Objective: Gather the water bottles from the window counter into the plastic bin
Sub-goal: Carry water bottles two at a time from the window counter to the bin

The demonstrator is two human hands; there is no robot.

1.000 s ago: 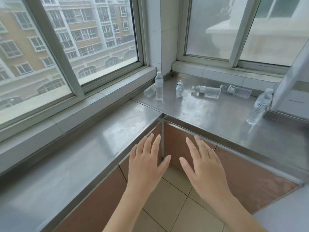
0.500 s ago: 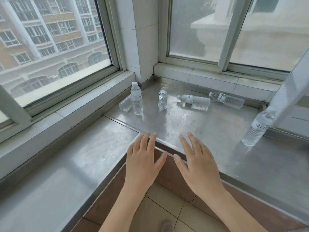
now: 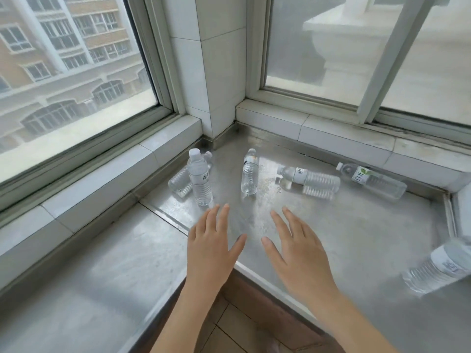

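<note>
Hands are hovering flat, fingers spread, gripping nothing: left hand [image 3: 211, 247], right hand [image 3: 297, 253]. Water bottles [image 3: 200, 178] are standing and lying beyond them on the steel window counter [image 3: 356, 230].

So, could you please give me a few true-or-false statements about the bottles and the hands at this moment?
1. Both hands, left and right, are open and hold nothing. True.
2. The plastic bin stands on the counter beside the bottles. False: no bin is in view.
3. The bottle nearest the left hand stands upright. True.
4. Every bottle is upright. False: the green-label bottle and the bottle beside it lie on their sides.
5. The right hand grips a bottle. False: its fingers are straight, above the counter.
</note>
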